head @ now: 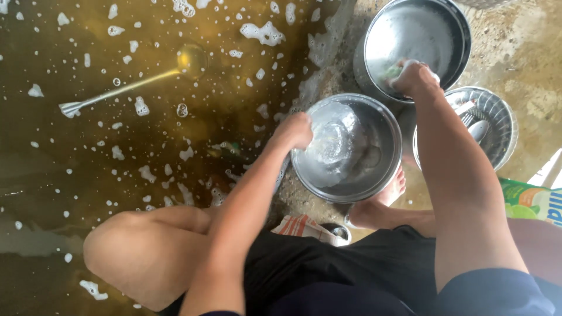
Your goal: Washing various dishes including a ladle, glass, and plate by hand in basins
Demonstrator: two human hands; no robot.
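At centre, on wet ground: steel bowl [346, 149], mouth up, holding soapy water. Left hand [294, 130] curled closed over its near-left rim. Right hand [413, 77] closed on a sponge [393, 71], pressed inside a second steel pot [417, 41], tilted toward the camera. Colander [490, 120] with cutlery at right. Ladle [132, 83] lies submerged, handle pointing lower left.

Open room: the wet floor [88, 175] from 7 to 11 o'clock, only foam and a ladle [126, 85] lying at 10. Crowded at 1 to 3 o'clock: three steel vessels packed close, bowl [357, 169], pot [430, 29] and basket [497, 126], little gap between. Left hand [293, 131] blocks the bowl's left rim; right hand [413, 76] and its forearm block the pot. Foot [383, 202] stands just below the bowl. Knee [134, 254] bars 7 o'clock.
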